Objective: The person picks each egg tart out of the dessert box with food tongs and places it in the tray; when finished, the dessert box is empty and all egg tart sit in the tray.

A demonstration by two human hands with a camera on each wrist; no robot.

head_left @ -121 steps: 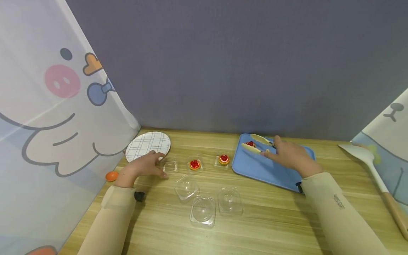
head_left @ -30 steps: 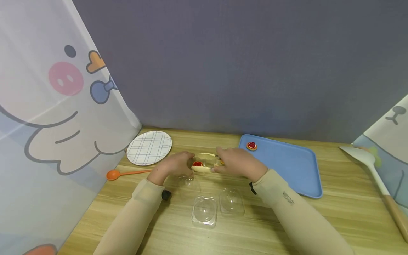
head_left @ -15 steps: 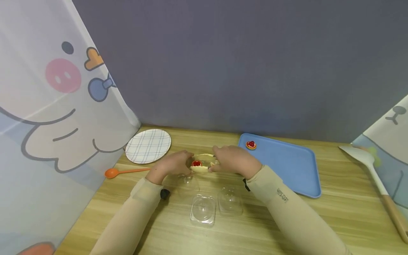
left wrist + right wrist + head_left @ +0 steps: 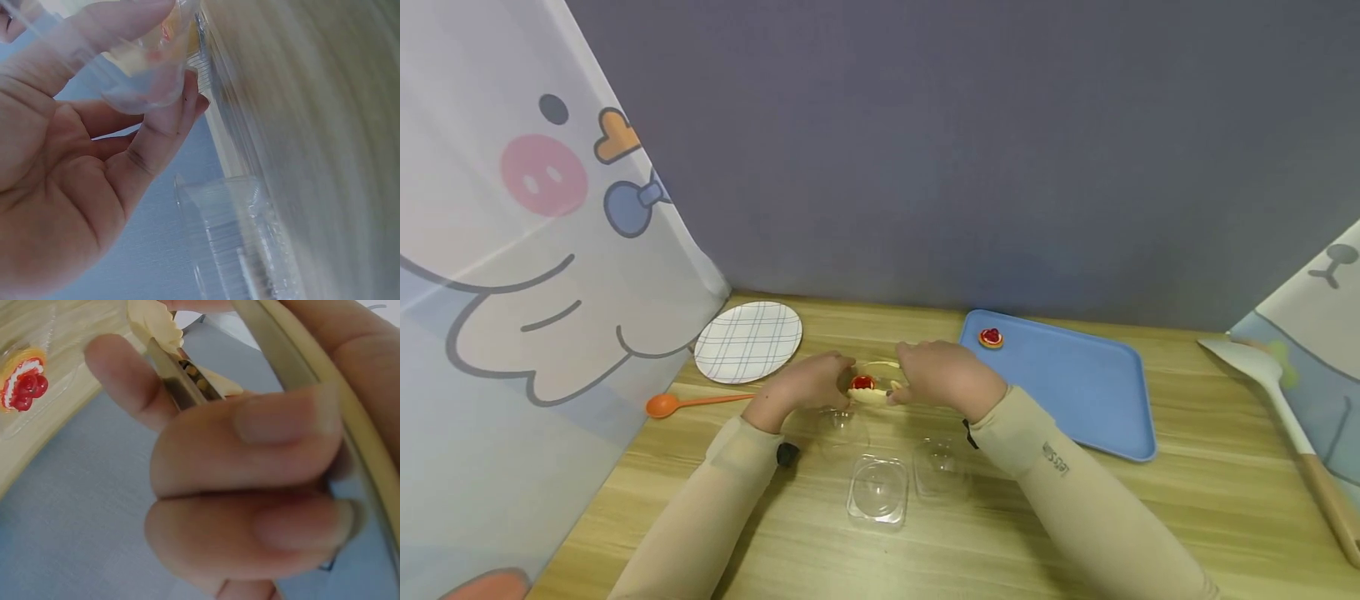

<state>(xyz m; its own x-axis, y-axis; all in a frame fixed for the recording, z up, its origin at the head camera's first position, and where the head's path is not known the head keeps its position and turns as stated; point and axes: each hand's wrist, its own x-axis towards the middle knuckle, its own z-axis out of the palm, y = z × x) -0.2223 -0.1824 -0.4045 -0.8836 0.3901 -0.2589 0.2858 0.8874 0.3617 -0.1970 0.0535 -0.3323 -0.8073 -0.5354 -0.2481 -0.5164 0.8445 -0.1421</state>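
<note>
My right hand [image 4: 943,375] holds a pair of tongs [image 4: 871,397] with cream scalloped tips. In the head view the tips lie on either side of a small red-topped tart [image 4: 862,383], close by my left fingers. My left hand [image 4: 816,385] pinches a piece of clear plastic packaging [image 4: 147,90] between thumb and fingers. A red and yellow blur shows behind that plastic in the left wrist view. Another tart [image 4: 26,384] with red berries sits in a clear tray, seen in the right wrist view; my right hand hides it from the head view.
Several clear domed lids, one of them a square lid [image 4: 878,492], lie in front of my hands. A blue tray [image 4: 1075,383] at the right bears one tart [image 4: 991,337]. A checked plate [image 4: 748,342] and orange spoon [image 4: 662,406] are left; a large white spatula [image 4: 1262,367] lies far right.
Since four seconds ago, my right hand has brought the tongs leftward from the blue tray, and my left hand has moved right. Over the last second both hands have barely shifted.
</note>
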